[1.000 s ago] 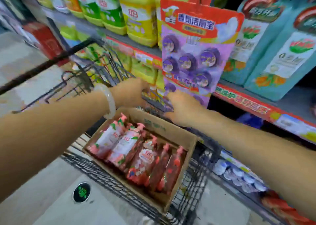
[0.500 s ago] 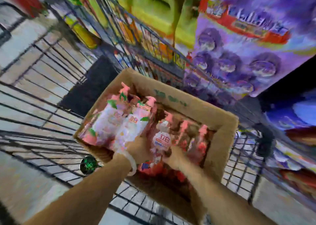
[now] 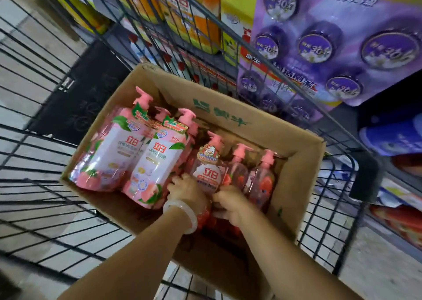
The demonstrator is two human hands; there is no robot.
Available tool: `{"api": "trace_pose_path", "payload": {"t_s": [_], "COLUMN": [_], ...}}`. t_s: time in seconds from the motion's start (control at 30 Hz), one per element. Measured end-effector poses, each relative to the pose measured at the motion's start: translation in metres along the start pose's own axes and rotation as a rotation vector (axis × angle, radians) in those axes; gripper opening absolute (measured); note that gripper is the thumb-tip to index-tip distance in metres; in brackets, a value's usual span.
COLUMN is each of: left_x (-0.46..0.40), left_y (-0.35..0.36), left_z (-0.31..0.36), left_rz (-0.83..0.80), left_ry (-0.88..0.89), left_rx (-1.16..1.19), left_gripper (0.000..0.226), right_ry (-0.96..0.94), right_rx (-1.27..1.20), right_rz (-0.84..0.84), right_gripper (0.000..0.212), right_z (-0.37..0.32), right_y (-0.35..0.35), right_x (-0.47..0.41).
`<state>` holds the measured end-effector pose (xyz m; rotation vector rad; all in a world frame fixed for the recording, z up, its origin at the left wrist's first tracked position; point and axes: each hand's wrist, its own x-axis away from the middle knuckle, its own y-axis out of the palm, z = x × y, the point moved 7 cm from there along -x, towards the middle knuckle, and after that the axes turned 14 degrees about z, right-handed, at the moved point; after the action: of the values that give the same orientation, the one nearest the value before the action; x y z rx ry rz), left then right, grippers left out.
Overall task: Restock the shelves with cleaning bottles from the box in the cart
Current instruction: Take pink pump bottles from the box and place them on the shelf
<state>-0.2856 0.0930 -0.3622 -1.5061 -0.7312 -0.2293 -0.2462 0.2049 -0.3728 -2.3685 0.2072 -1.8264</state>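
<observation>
Hands meet low in the cardboard box (image 3: 269, 126), which sits in the wire cart (image 3: 45, 185) beside the store shelves (image 3: 205, 57). The left hand (image 3: 186, 191), with a pale bangle (image 3: 182, 210) on its wrist, curls its fingers against the left side of a clear pink pump bottle (image 3: 209, 169) with a round white label. The right hand (image 3: 229, 202) closes on the same bottle from the right, fingers bent around its lower part. The bottle stands about upright among the others, pump head up.

To its right, two more clear pump bottles (image 3: 262, 178) stand side by side against the box wall. To its left lie two large packs (image 3: 127, 153) of pink and white bottles with pink pumps, tilted toward the far corner and touching each other.

Past the cart's far rim, a purple hanging card (image 3: 342, 48) of round purple discs faces the camera, and yellow and orange jugs (image 3: 194, 14) fill the shelf behind the wire.
</observation>
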Motion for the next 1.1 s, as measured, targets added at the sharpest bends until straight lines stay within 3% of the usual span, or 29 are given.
{"api": "trace_pose_path", "payload": {"t_s": [0.07, 0.17, 0.3, 0.43, 0.47, 0.53, 0.63, 0.87, 1.0, 1.1], "left_x": [0.003, 0.011, 0.02, 0.017, 0.016, 0.022, 0.041, 0.094, 0.14, 0.177], "left_y": [-0.004, -0.007, -0.022, -0.026, -0.025, -0.029, -0.045, -0.131, -0.218, -0.283], "left_z": [-0.001, -0.005, -0.01, -0.015, -0.017, -0.017, -0.016, -0.007, 0.003, 0.012], "left_rz": [-0.015, -0.074, 0.01, -0.058, -0.107, -0.212, -0.337, -0.283, -0.147, -0.054], "left_ry": [0.005, -0.074, -0.056, -0.068, -0.072, -0.11, -0.13, 0.034, 0.232, 0.375], "left_rx": [0.063, 0.344, 0.479, 0.682, 0.737, 0.873, 1.039, 1.171, 1.208, 1.222], "left_gripper": [0.079, 0.071, 0.072, 0.113, 0.113, 0.084, 0.053, 0.054, 0.042, 0.073], "right_ry": [0.018, 0.036, 0.023, -0.003, -0.011, -0.045, -0.142, -0.378, -0.652, -0.872], "right_rx": [-0.064, -0.132, -0.167, -0.168, -0.181, -0.195, -0.141, -0.186, -0.258, -0.283], "right_rz": [-0.005, -0.001, -0.02, -0.033, -0.027, -0.017, -0.006, -0.015, 0.023, 0.091], "right_gripper": [0.039, 0.043, 0.032, 0.016, 0.018, 0.03, 0.055, 0.088, 0.076, 0.071], "right_z": [0.002, 0.004, 0.005, 0.003, 0.002, 0.0, -0.008, -0.043, -0.081, -0.109], "right_y": [0.001, 0.0, -0.004, -0.019, -0.025, -0.038, -0.054, -0.085, -0.123, -0.154], "right_x": [0.001, 0.005, 0.013, 0.023, 0.026, 0.033, 0.048, 0.129, 0.217, 0.29]}}
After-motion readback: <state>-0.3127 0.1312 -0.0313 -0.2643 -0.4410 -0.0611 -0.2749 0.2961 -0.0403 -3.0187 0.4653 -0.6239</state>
